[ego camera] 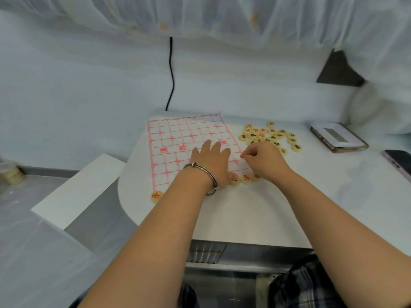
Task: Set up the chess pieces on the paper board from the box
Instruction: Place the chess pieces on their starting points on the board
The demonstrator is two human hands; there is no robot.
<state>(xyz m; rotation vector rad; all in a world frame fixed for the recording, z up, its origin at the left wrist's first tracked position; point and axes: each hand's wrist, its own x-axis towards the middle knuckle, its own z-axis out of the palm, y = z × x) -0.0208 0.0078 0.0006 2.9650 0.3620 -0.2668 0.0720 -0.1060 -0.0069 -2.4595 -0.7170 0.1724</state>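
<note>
Paper board (178,147) flat on table (244,207); few placed pieces (246,178) along near edge, loose pile (266,136) just beside right edge. Left hand (211,161) fingers spread, pressing sheet. Right hand (262,161) curled; pinching piece or not, cannot tell. Risk: sheet slips, scattering placed row.

The board's (178,138) far and left squares lie open to a reach. The left grip (211,161) lies flat on its near right part. The right grip (264,161), fingers curled, is just beside it at the right edge, with a row of pieces (245,178) below them. One piece (156,196) blocks the near left corner. A pile (266,136) crowds the table (244,210) right of the board, with bare table between it and the box (338,136).
</note>
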